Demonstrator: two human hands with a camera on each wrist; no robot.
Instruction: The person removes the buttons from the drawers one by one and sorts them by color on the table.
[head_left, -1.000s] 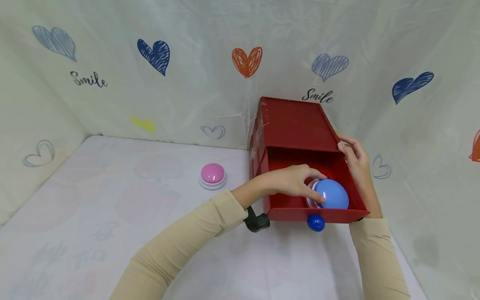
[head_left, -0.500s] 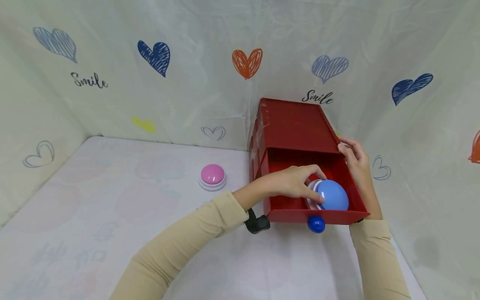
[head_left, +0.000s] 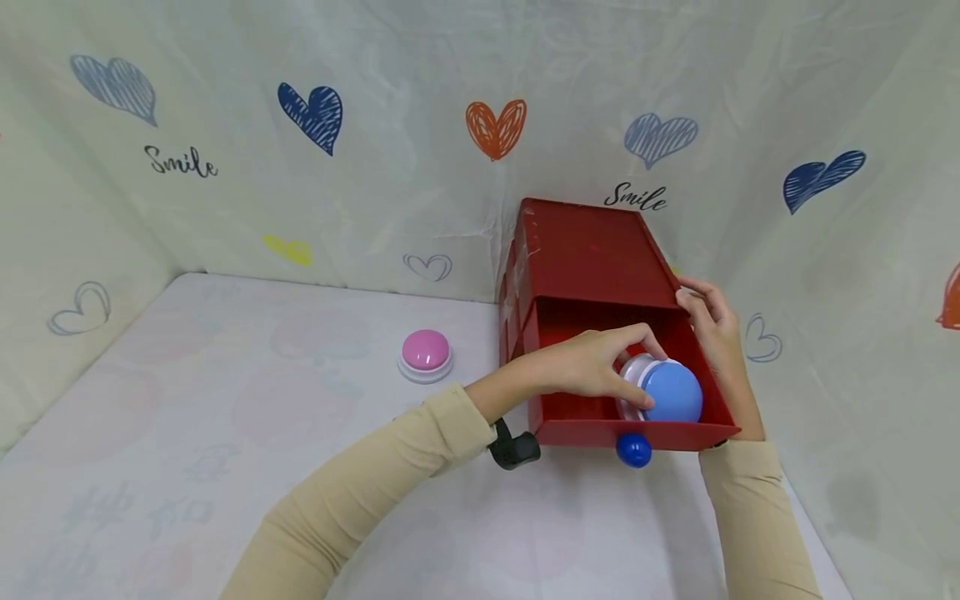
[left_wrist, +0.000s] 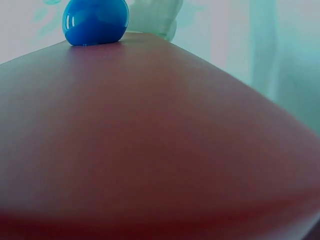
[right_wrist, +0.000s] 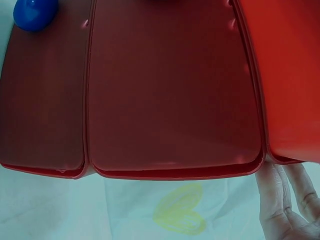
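In the head view, my left hand (head_left: 592, 362) reaches into an open red drawer (head_left: 633, 433) and grips a round push button (head_left: 673, 392) with a blue dome and white base. The button lies tilted on its side, dome towards the right. A blue knob (head_left: 633, 450) sits on the drawer's front; the left wrist view also shows a blue knob (left_wrist: 95, 22). My right hand (head_left: 712, 321) rests its fingers against the upper right edge of the red drawer box (head_left: 600, 250). The right wrist view shows those fingers (right_wrist: 272, 195) fairly straight, their tips hidden behind the box.
A smaller push button (head_left: 425, 354) with a pink dome and white base stands on the white-covered table (head_left: 300, 400), left of the box. A pale curtain (head_left: 405, 192) printed with hearts hangs close behind. A black wrist mount (head_left: 513, 446) sticks out below my left wrist.
The blue-domed button has shifted slightly right and tilted in my left hand, showing more of its white base. My right hand has stayed on the box edge.
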